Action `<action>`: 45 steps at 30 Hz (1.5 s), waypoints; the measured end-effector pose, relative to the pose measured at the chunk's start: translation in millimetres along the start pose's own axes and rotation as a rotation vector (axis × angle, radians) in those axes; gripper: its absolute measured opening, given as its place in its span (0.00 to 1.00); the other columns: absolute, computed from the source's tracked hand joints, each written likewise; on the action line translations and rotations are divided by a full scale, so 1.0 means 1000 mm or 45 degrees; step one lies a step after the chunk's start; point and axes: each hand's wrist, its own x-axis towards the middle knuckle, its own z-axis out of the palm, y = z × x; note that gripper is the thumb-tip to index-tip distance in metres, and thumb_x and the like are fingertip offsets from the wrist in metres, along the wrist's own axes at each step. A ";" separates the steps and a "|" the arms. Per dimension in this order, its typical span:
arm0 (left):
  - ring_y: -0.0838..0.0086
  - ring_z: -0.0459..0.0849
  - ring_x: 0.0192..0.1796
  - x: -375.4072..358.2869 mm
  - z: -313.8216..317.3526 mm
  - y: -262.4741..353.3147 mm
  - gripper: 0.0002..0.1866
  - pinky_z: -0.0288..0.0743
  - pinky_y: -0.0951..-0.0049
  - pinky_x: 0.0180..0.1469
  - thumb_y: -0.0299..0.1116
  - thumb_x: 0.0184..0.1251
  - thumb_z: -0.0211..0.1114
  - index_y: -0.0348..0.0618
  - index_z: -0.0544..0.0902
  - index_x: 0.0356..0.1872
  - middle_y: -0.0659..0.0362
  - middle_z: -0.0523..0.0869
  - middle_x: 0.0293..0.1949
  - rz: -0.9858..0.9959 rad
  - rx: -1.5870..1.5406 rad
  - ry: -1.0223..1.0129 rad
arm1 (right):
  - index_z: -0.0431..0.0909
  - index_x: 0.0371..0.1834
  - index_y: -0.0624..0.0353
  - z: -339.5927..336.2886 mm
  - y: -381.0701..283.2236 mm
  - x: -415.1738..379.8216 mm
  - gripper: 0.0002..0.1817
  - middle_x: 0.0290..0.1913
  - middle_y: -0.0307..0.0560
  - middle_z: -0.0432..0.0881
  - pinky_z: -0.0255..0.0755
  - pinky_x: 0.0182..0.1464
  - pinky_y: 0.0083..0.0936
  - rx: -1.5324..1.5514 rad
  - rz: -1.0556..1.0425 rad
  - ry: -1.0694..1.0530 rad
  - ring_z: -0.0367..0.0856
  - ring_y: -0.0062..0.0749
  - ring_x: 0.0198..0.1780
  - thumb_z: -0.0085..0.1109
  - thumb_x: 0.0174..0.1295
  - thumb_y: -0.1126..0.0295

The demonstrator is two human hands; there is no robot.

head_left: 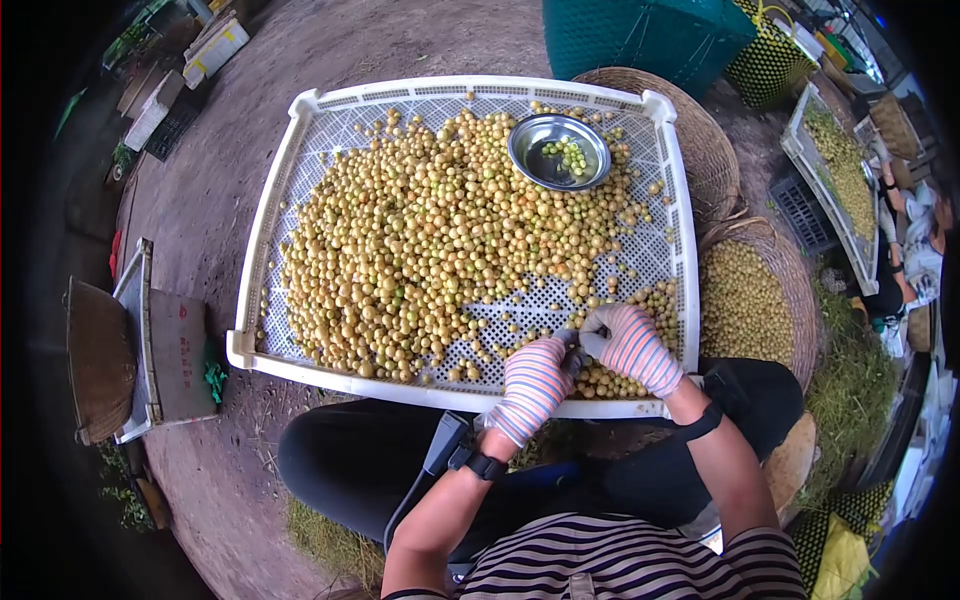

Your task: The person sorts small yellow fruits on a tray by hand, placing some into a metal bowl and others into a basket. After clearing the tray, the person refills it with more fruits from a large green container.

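My left hand, in a striped glove with grey fingertips, is over the near right part of a white mesh tray. My right hand, gloved alike, meets it there. The fingers of both hands are pinched together, almost touching, and whatever lies between them is hidden. Small round yellow-brown fruits are heaped over much of the tray, with some under and around my hands. A shallow metal bowl rests on the fruit at the far right, with a few smaller green fruits in it.
Right of the tray stands a wicker basket filled with similar fruit. Behind it are another woven basket and a teal bag. A person sits at another fruit tray on the far right. At left stands a cardboard box.
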 end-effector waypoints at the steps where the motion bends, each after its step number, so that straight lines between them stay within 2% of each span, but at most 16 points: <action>1: 0.55 0.85 0.31 0.000 -0.001 0.000 0.19 0.79 0.61 0.36 0.36 0.60 0.69 0.41 0.83 0.52 0.49 0.86 0.28 -0.004 0.028 -0.011 | 0.84 0.28 0.60 0.002 0.003 0.000 0.07 0.24 0.47 0.84 0.75 0.32 0.29 0.134 -0.018 0.094 0.80 0.34 0.25 0.65 0.55 0.67; 4: 0.53 0.85 0.31 -0.003 -0.005 0.001 0.16 0.79 0.60 0.35 0.36 0.60 0.69 0.42 0.84 0.48 0.48 0.86 0.28 -0.048 0.041 -0.037 | 0.82 0.30 0.62 0.002 0.012 -0.001 0.05 0.27 0.43 0.84 0.73 0.33 0.24 0.497 0.035 0.246 0.78 0.23 0.28 0.64 0.57 0.71; 8: 0.52 0.84 0.30 -0.002 -0.009 0.010 0.14 0.78 0.59 0.34 0.38 0.59 0.69 0.43 0.85 0.44 0.48 0.85 0.27 -0.010 0.036 -0.016 | 0.83 0.30 0.61 0.006 0.014 -0.012 0.07 0.27 0.49 0.85 0.76 0.33 0.29 0.178 0.001 0.151 0.83 0.34 0.27 0.65 0.54 0.68; 11: 0.52 0.82 0.30 -0.005 -0.008 0.010 0.13 0.75 0.55 0.32 0.38 0.57 0.69 0.44 0.83 0.41 0.49 0.82 0.24 0.089 0.092 -0.054 | 0.83 0.30 0.60 0.022 0.021 -0.017 0.07 0.28 0.51 0.85 0.76 0.34 0.30 0.266 -0.053 0.136 0.83 0.38 0.28 0.65 0.53 0.69; 16: 0.51 0.82 0.29 -0.005 -0.014 0.015 0.09 0.75 0.55 0.31 0.36 0.58 0.67 0.44 0.84 0.35 0.49 0.81 0.23 0.170 0.138 -0.022 | 0.81 0.28 0.64 0.015 0.010 -0.028 0.04 0.23 0.35 0.77 0.68 0.30 0.21 0.783 0.161 0.058 0.73 0.17 0.26 0.60 0.55 0.74; 19: 0.51 0.83 0.30 -0.005 -0.016 0.004 0.08 0.76 0.54 0.33 0.36 0.59 0.66 0.44 0.84 0.34 0.48 0.82 0.24 0.092 0.208 -0.098 | 0.81 0.28 0.62 0.006 0.004 -0.045 0.05 0.21 0.34 0.76 0.66 0.29 0.20 1.055 0.399 0.042 0.71 0.15 0.25 0.62 0.56 0.72; 20: 0.51 0.83 0.31 -0.005 -0.018 0.001 0.09 0.77 0.55 0.35 0.37 0.59 0.67 0.44 0.85 0.36 0.48 0.83 0.25 0.001 0.202 -0.131 | 0.82 0.28 0.61 0.002 0.007 -0.050 0.05 0.20 0.38 0.77 0.69 0.29 0.24 0.604 0.122 -0.046 0.74 0.22 0.23 0.64 0.56 0.71; 23: 0.52 0.84 0.31 -0.006 -0.020 0.000 0.11 0.78 0.56 0.36 0.38 0.57 0.69 0.45 0.85 0.38 0.49 0.84 0.26 -0.023 0.099 -0.055 | 0.83 0.28 0.60 -0.002 0.007 -0.057 0.05 0.22 0.45 0.79 0.72 0.31 0.30 0.084 -0.157 -0.381 0.78 0.32 0.24 0.66 0.55 0.70; 24: 0.53 0.84 0.32 -0.003 -0.019 0.001 0.12 0.78 0.57 0.37 0.39 0.56 0.70 0.46 0.86 0.39 0.49 0.84 0.26 -0.041 0.134 -0.095 | 0.84 0.29 0.60 -0.007 0.002 -0.050 0.05 0.26 0.50 0.81 0.74 0.34 0.34 -0.026 -0.170 -0.175 0.80 0.40 0.26 0.67 0.54 0.70; 27: 0.54 0.84 0.31 -0.003 -0.018 0.004 0.12 0.78 0.57 0.36 0.40 0.56 0.70 0.46 0.86 0.39 0.50 0.84 0.26 -0.028 0.123 -0.101 | 0.84 0.31 0.61 -0.015 -0.006 -0.023 0.08 0.29 0.51 0.82 0.75 0.36 0.36 -0.092 -0.177 0.140 0.81 0.43 0.31 0.68 0.53 0.68; 33: 0.54 0.84 0.30 -0.005 -0.014 0.003 0.13 0.77 0.56 0.33 0.37 0.51 0.69 0.46 0.85 0.38 0.49 0.83 0.24 0.048 0.295 -0.074 | 0.83 0.28 0.58 0.008 -0.010 -0.013 0.12 0.30 0.53 0.83 0.77 0.38 0.41 -0.380 -0.156 -0.169 0.82 0.50 0.33 0.65 0.54 0.60; 37: 0.54 0.84 0.30 -0.005 -0.016 0.005 0.13 0.77 0.56 0.32 0.38 0.52 0.69 0.46 0.85 0.38 0.49 0.83 0.24 0.076 0.286 -0.115 | 0.82 0.26 0.60 0.011 -0.011 -0.013 0.11 0.26 0.54 0.81 0.74 0.34 0.40 -0.103 0.097 -0.167 0.80 0.51 0.29 0.65 0.53 0.62; 40: 0.54 0.84 0.30 -0.004 -0.016 0.006 0.12 0.77 0.56 0.32 0.38 0.54 0.69 0.46 0.86 0.39 0.49 0.83 0.23 0.021 0.271 -0.135 | 0.81 0.24 0.60 0.015 0.006 -0.018 0.12 0.24 0.53 0.81 0.73 0.32 0.39 0.035 -0.103 0.178 0.80 0.51 0.27 0.65 0.54 0.62; 43: 0.54 0.84 0.30 0.000 -0.016 -0.002 0.16 0.78 0.56 0.33 0.38 0.56 0.68 0.45 0.84 0.45 0.49 0.83 0.24 -0.073 0.247 -0.093 | 0.82 0.22 0.61 -0.007 -0.003 -0.030 0.14 0.21 0.56 0.80 0.76 0.33 0.42 -0.229 -0.100 -0.326 0.81 0.51 0.25 0.64 0.53 0.60; 44: 0.54 0.84 0.30 0.003 -0.016 -0.001 0.18 0.78 0.56 0.33 0.38 0.57 0.68 0.45 0.83 0.48 0.49 0.84 0.24 -0.107 0.257 -0.089 | 0.84 0.28 0.60 -0.013 -0.010 -0.027 0.14 0.27 0.54 0.83 0.76 0.39 0.41 -0.354 -0.009 -0.503 0.83 0.50 0.31 0.63 0.57 0.59; 45: 0.53 0.85 0.30 0.008 -0.015 -0.001 0.19 0.78 0.56 0.33 0.38 0.57 0.68 0.45 0.82 0.50 0.49 0.84 0.25 -0.139 0.263 -0.086 | 0.84 0.33 0.59 -0.015 -0.010 -0.020 0.13 0.35 0.54 0.83 0.76 0.43 0.42 -0.366 -0.071 -0.320 0.82 0.50 0.37 0.63 0.57 0.59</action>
